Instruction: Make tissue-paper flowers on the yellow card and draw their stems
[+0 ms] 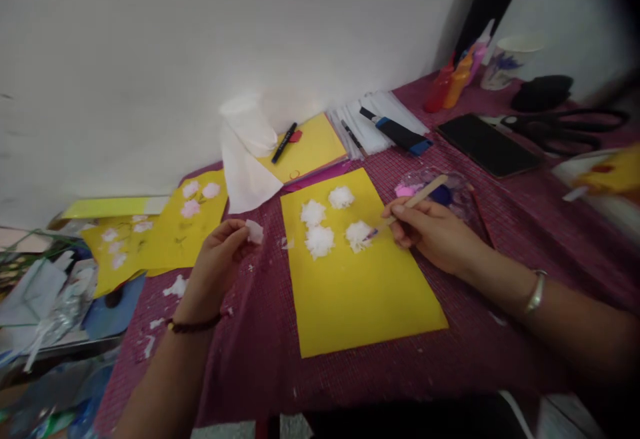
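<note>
A thin wooden-handled brush (pixel 407 207) is gripped in the right hand (pixel 430 232), its tip touching one white fluffy tissue tuft (pixel 358 235) on the yellow paper sheet (pixel 360 285). Left of the sheet, a small white tissue wad (pixel 255 231) is pinched in the left hand (pixel 217 262). Tuft dabbing appears underway; steady, light contact is called for.

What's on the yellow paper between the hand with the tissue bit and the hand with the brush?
In the head view, white fluffy tufts lie on the yellow paper between the left hand and right hand.
</note>
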